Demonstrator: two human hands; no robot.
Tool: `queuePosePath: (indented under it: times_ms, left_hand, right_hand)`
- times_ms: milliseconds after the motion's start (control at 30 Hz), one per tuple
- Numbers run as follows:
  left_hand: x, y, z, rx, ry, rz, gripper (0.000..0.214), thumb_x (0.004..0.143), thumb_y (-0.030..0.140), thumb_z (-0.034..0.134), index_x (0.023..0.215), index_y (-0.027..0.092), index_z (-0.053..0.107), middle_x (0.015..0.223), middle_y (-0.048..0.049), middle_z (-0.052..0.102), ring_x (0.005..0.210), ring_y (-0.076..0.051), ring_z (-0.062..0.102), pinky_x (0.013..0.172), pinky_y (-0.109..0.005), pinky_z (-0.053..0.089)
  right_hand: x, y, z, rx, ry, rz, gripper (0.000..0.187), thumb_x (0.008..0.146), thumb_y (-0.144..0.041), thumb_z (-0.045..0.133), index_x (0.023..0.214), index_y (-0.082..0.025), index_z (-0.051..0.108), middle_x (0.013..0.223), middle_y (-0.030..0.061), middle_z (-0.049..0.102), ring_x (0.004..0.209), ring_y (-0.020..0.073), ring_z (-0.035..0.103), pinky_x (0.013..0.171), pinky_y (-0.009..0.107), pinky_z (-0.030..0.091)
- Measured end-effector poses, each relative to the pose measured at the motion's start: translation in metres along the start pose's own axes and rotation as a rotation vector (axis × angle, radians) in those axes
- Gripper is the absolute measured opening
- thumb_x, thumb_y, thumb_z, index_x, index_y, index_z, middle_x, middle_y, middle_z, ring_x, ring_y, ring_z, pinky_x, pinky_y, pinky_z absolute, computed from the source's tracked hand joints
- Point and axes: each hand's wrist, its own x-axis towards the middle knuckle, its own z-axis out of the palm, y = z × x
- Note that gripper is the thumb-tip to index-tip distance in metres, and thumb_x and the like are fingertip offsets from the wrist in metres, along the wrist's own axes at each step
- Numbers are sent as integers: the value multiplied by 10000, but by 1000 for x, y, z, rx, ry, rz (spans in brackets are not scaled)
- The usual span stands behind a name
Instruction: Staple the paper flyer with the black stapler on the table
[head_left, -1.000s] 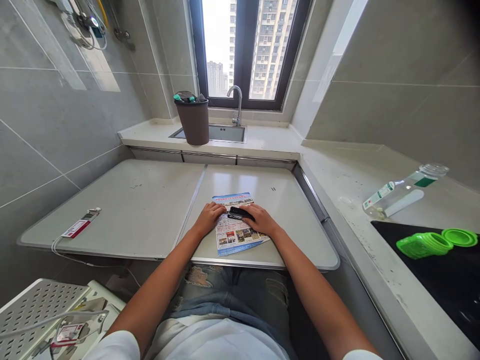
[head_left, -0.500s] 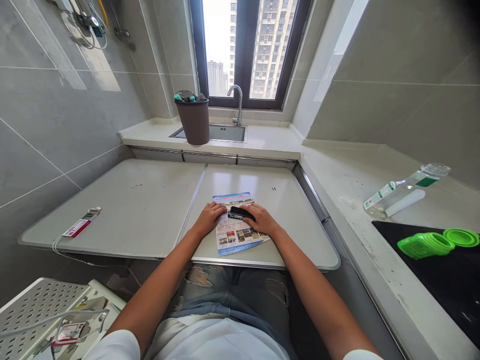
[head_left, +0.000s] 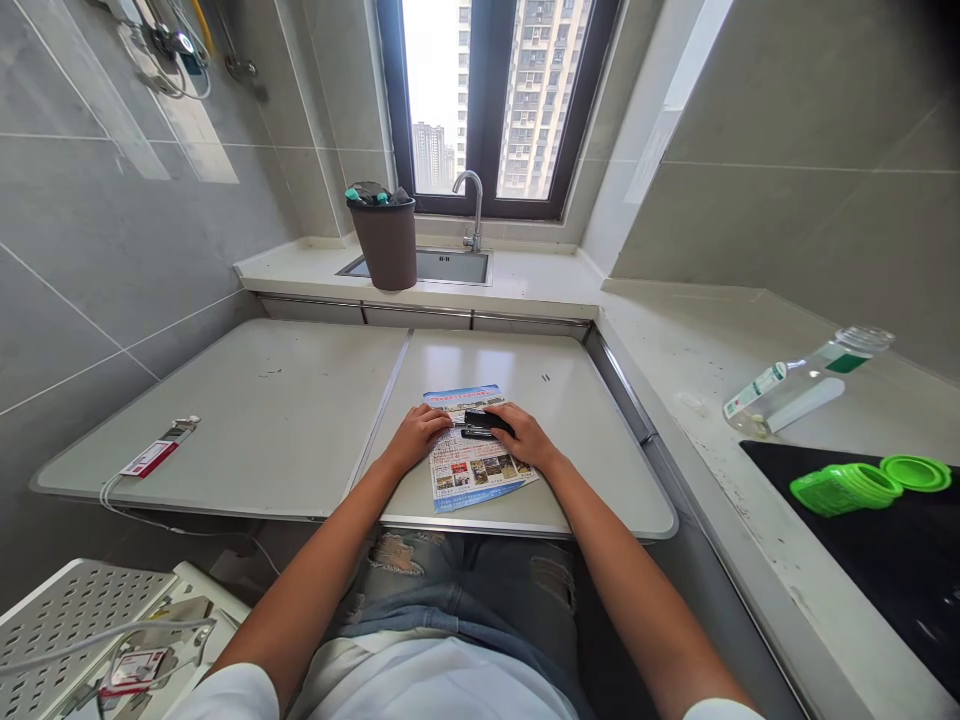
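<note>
A black stapler (head_left: 478,420) is over a printed leaflet (head_left: 469,475) on the folding table. My right hand (head_left: 523,435) is closed around the stapler's rear end from the right. Its front end points left, with a gap showing between the upper and lower arms. At that front end my left hand (head_left: 420,435) has its fingers drawn together, close to the stapler's tip. Whatever sits between those fingertips is too small to make out. The leaflet has a blue border, red print and small pictures, and lies partly under both hands.
To the left on the white table (head_left: 300,400) is a red-and-white packet (head_left: 160,448) with a cable. Beyond the table, a brown bin (head_left: 384,245) stands by the sink (head_left: 454,266). A clear bottle (head_left: 810,382) and a green container (head_left: 846,488) lie on the right counter.
The stapler's arms stand further apart than before, and it has tilted slightly. My right hand has shifted a little with it. My left hand stays near the stapler's front.
</note>
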Motion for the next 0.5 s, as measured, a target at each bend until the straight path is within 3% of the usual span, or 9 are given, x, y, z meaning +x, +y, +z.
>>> queuePosePath:
  times_ms: [333,500]
  left_hand:
    - [0,-1,-3,-104,47,21,213,1037,267,519,1040,236,730,1141,-71,739,1017,-219,600,920,-390,470]
    - [0,1,-5,-186,-54,97,239,1043,302,513,974,231,731,1090,-73,732,1016,-212,612,937,-374,469]
  right_hand:
    - [-2,2,-4,169,143,77,358,974,-407,623,1279,-236,699,1136,89,751,1026,258,698,932,439,558]
    - [1,-7,-6,232,224,215,290,921,-463,692,1025,-214,799,960,75,786,848,237,725,813,380,574]
